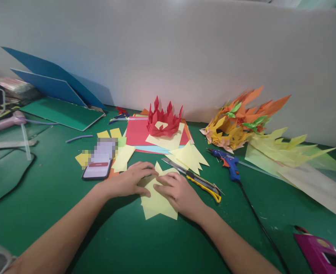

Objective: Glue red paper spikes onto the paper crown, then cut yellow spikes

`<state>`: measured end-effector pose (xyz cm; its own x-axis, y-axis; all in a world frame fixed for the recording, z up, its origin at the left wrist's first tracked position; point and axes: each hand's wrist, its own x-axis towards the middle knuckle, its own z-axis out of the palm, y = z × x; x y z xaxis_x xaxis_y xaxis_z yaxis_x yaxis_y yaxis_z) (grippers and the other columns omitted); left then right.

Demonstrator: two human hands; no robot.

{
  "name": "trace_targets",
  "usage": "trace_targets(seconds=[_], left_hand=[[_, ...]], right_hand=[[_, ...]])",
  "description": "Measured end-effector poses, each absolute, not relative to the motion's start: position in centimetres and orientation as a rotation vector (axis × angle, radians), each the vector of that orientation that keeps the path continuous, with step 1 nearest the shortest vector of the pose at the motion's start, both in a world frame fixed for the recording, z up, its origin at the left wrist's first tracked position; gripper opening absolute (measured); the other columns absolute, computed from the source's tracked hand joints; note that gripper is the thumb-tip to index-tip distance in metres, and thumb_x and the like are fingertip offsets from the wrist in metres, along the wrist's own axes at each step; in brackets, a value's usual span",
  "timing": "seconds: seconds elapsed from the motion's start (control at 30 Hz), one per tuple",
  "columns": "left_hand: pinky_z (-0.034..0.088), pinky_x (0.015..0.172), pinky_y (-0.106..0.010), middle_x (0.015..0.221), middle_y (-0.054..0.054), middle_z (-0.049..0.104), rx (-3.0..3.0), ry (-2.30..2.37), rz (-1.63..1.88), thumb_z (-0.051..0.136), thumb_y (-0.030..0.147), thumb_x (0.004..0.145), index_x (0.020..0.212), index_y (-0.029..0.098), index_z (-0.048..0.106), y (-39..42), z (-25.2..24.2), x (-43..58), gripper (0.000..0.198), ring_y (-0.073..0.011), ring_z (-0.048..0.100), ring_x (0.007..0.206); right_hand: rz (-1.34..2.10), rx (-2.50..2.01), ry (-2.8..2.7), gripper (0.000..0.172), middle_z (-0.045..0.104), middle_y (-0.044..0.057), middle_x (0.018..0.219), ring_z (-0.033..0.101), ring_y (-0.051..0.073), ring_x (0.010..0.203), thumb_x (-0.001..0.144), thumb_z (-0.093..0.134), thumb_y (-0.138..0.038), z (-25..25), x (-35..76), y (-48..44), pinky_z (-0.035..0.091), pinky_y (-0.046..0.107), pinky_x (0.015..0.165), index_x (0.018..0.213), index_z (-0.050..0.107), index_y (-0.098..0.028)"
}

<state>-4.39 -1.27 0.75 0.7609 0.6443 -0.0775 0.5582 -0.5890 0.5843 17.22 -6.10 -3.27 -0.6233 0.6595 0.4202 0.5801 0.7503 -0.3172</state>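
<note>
Pale yellow paper (159,201), layered into a star-like outline, lies flat on the green table in front of me. My left hand (133,179) rests on its left edge, thumb and fingers apart. On the upper right part of the paper lies my right hand (176,190), fingers stretched out and pressing it down. Both hands' fingertips nearly meet near the top point. Just right of my right hand is a yellow utility knife (203,184) with its blade showing. Beyond the hands are more cut yellow pieces (189,156) and a smartphone (99,163).
A red folded-paper crown (165,123) stands on coloured sheets at the back. Orange and yellow paper crowns (233,125) sit right of it. A blue glue gun (229,163) trails a black cord rightward. Blue and green boards (62,114) and a pink glue gun (10,121) are left.
</note>
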Motion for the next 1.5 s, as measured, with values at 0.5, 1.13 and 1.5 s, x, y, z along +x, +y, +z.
trace_targets(seconds=[0.5, 1.13, 1.5], left_hand=[[0.042, 0.092, -0.037, 0.122, -0.007, 0.053, 2.438, 0.870, 0.221, 0.070, 0.034, 0.076, 0.117, 0.025, 0.056, -1.1, 0.4, -4.3, 0.044, -0.0255, 0.048, 0.114], [0.038, 0.088, -0.048, 0.142, -0.002, 0.046, 2.593, 1.179, 0.122, 0.032, 0.036, 0.097, 0.100, 0.024, 0.060, -1.6, -0.3, -2.4, 0.031, -0.0282, 0.044, 0.108], [0.033, 0.089, -0.045, 0.139, -0.006, 0.049, 2.644, 1.170, 0.108, 0.033, 0.030, 0.095, 0.126, 0.025, 0.051, -1.6, -0.6, -2.7, 0.037, -0.0288, 0.042, 0.110]], right_hand=[[0.223, -0.931, -2.401, 0.027, 0.066, 0.007, 0.111, 0.051, 0.021, 0.091, 0.095, 0.042, -0.019, -3.4, 17.2, -6.2, 0.046, 0.038, 0.080, 0.105, 0.067, -0.021], [0.162, -0.958, -2.421, 0.024, 0.062, 0.010, 0.108, 0.050, 0.022, 0.094, 0.091, 0.048, -0.015, -3.4, 17.1, -6.3, 0.045, 0.038, 0.083, 0.102, 0.068, -0.021], [0.381, -1.130, -2.336, 0.015, 0.059, 0.013, 0.112, 0.051, 0.024, 0.106, 0.085, 0.052, -0.015, -2.6, 17.3, -6.6, 0.044, 0.040, 0.091, 0.099, 0.057, -0.016]])
